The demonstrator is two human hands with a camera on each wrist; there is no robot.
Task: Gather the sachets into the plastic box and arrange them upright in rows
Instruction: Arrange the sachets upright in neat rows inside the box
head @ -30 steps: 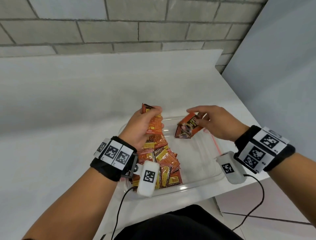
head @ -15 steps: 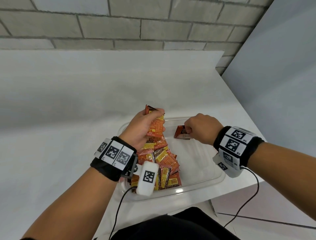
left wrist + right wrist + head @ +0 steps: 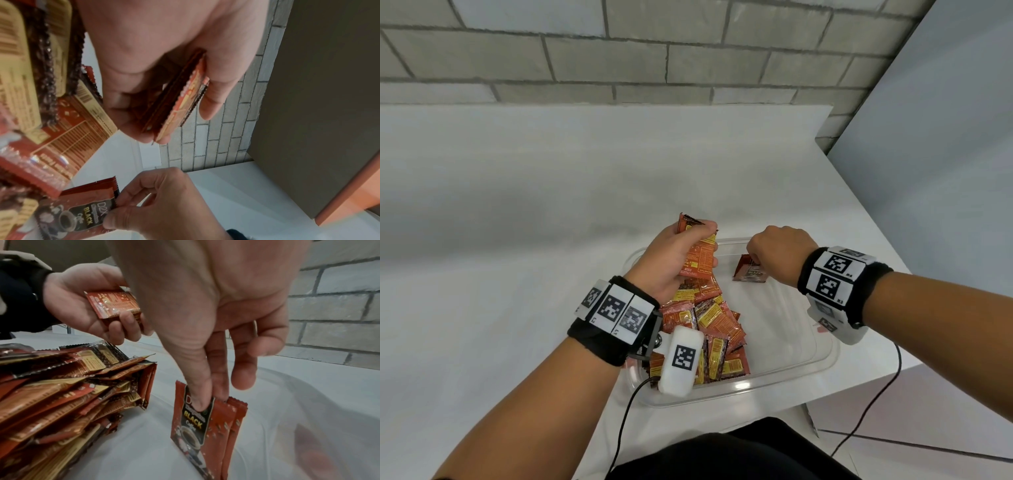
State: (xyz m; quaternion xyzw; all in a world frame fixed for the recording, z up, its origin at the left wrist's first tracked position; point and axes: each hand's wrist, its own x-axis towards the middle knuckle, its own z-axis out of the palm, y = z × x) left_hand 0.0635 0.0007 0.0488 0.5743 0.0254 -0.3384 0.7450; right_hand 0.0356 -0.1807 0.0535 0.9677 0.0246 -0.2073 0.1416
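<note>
Both my hands are over the plastic box, each holding sachets.

Nearest me, low in the head view, the plastic box (image 3: 736, 394) sits at the table (image 3: 517, 240) edge, with a loose heap of sachets (image 3: 709, 325) leaning along its left side. My left forearm comes in from lower left; my left hand (image 3: 671, 263) is lifted over the box's far left corner, fingers curled round a small stack of sachets (image 3: 697, 257) held edge-up. My right forearm comes in from the right, wrist bent down; my right hand (image 3: 777, 253) pinches the top edge of a pair of sachets (image 3: 207, 426) between thumb and forefinger, standing them upright on the box floor, just beside the heap but apart. Beyond, at the frame's top, is the brick wall (image 3: 688, 51).
</note>
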